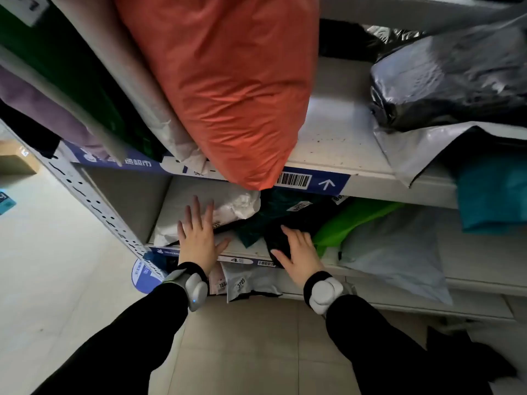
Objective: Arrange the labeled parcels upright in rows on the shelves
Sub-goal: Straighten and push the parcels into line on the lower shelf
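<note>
1. Head view: left hand (pixel 196 238), fingers spread flat, presses the white parcel (pixel 211 208) lying on the middle shelf (pixel 470 280)
2. Right hand (pixel 296 253) grips a black parcel (pixel 278 242) at the shelf's front edge
3. Orange parcel (pixel 228 89) leans on the shelf above

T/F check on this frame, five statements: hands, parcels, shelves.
1. The left hand lies flat and open on a white parcel. True.
2. The right hand is on the bright green parcel. False: it rests on a black parcel; the green parcel lies beside it to the right.
3. The orange parcel sits on the shelf above the hands and overhangs its front edge. True.
4. Both wrists are bare. False: each wears a black band with a white device, the left one among them.
5. The upper shelf is packed full. False: bare shelf shows between the orange parcel and the grey-black parcel.
</note>
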